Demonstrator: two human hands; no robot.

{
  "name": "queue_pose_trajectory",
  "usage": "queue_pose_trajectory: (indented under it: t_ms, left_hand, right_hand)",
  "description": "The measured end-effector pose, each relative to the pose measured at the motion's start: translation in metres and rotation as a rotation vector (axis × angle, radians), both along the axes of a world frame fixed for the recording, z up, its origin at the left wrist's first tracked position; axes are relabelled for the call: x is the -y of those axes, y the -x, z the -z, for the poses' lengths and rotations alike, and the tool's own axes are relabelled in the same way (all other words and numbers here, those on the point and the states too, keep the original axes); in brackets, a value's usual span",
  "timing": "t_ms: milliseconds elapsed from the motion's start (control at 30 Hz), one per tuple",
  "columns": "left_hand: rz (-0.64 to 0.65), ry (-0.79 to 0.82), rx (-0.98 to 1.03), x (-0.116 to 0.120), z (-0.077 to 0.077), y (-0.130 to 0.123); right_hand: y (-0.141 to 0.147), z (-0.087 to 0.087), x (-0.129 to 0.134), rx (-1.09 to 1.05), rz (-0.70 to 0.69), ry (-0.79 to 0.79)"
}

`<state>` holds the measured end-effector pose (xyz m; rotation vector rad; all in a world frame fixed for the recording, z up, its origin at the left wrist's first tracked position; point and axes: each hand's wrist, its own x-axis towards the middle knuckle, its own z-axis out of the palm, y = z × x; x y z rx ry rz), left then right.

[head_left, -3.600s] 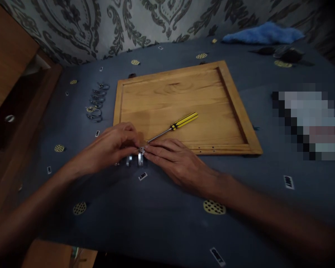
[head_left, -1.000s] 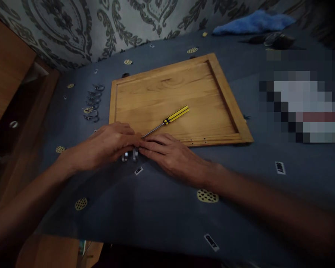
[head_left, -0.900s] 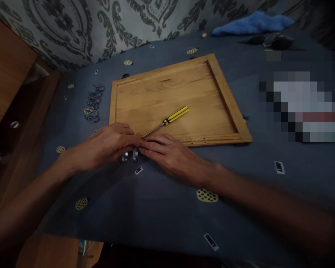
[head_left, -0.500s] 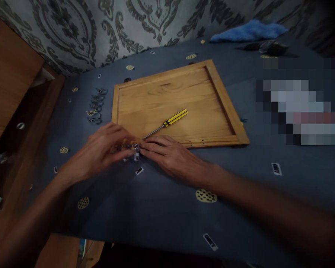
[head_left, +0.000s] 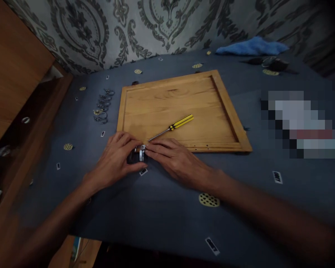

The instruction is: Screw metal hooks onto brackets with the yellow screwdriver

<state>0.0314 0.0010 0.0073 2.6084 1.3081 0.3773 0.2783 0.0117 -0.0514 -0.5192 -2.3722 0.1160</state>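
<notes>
A shiny metal hook [head_left: 141,155] stands at the front edge of the shallow wooden tray [head_left: 231,123], toward its left corner. From the left, my left hand [head_left: 115,160] curls around it, forefinger above and thumb below. The fingertips of my right hand [head_left: 174,158] press against the hook's other side, fingers close together; its thumb is hidden. Just beyond the right fingertips lies a screwdriver [head_left: 181,122] with a yellow and black handle, slanting across the tray. Small dark holes show in the tray's front rim. Anything else beneath my left hand is covered.
Several similar metal hooks [head_left: 102,106] lie in a column left of the tray. A blue cloth [head_left: 252,46] and a dark tool [head_left: 276,63] rest at the back right. The patterned wall closes off the back, and a wooden cabinet [head_left: 13,74] stands at left.
My left hand has moved right and closed in around the hook, its thumb now past the hook's lower end. My right hand stays at the hook. The whole view has shifted slightly.
</notes>
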Motion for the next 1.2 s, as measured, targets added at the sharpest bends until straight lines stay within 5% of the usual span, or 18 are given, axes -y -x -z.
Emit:
queue_pose_trajectory:
  t_ms: [1200]
  left_hand:
    - [-0.002, -0.074, 0.129, -0.002, 0.020, 0.007]
  right_hand:
    - [0.011, -0.013, -0.007, 0.006, 0.107, 0.021]
